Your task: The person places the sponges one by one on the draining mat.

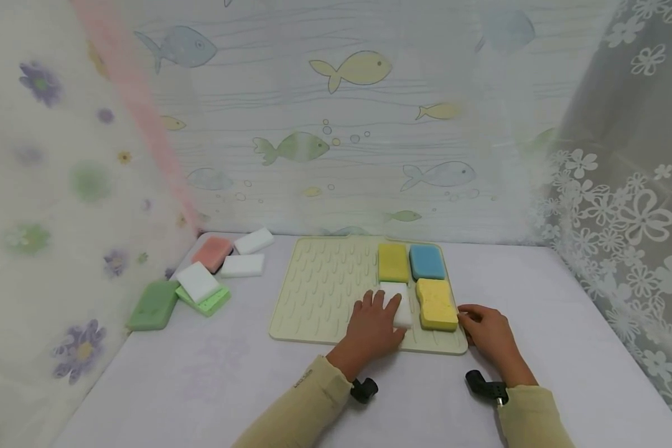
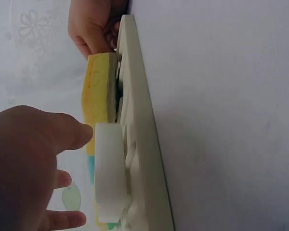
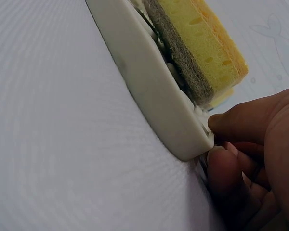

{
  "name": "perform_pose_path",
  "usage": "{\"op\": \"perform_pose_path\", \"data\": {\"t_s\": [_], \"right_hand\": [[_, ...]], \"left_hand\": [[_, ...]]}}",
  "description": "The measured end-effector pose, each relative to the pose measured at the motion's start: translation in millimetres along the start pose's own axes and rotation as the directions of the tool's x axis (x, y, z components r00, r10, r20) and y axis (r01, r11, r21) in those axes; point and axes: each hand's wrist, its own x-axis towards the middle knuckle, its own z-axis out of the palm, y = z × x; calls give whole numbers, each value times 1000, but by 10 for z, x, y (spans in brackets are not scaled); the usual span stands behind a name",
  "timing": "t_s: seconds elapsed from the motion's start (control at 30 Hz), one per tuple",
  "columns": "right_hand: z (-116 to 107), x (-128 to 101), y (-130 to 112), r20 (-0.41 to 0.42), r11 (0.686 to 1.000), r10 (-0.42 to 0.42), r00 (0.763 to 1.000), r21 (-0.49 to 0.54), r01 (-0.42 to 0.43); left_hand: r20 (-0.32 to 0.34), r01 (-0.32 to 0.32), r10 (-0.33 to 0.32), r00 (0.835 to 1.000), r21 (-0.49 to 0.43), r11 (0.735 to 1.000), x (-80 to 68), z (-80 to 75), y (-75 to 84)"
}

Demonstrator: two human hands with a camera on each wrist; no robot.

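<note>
A cream ridged drying mat (image 1: 325,292) lies on the table. On its right part sit a white sponge block (image 1: 403,308), a yellow sponge (image 1: 393,262), a blue sponge (image 1: 427,262) and a yellow scrub sponge (image 1: 438,305) with a dark grey scouring layer (image 3: 183,57) underneath. My left hand (image 1: 372,326) is spread over the white block, fingers extended, partly hiding it; in the left wrist view the thumb is close beside the block's top, and contact is unclear. With thumb and fingers, my right hand (image 1: 490,333) pinches the mat's right edge near the front corner, beside the scrub sponge.
To the left on the white tablecloth lie a green sponge (image 1: 154,306), a light green pad (image 1: 215,302) under a white block (image 1: 198,282), a pink sponge (image 1: 213,252), and two white blocks (image 1: 242,266). A fish-print curtain (image 1: 347,155) hangs behind.
</note>
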Motion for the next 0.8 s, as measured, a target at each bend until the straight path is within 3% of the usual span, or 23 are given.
{"op": "perform_pose_path", "data": {"t_s": [0.33, 0.57, 0.8], "right_hand": [[-16, -21, -14, -2, 1000, -4, 1000, -21, 4], [-5, -17, 9, -13, 999, -12, 1000, -34, 12], [-5, -22, 2, -15, 1000, -5, 1000, -20, 4]], "left_hand": [[-143, -18, 17, 990, 0, 1000, -107, -126, -302], [-143, 40, -41, 989, -8, 999, -166, -187, -547], [-125, 152, -157, 980, -43, 987, -220, -232, -769]]}}
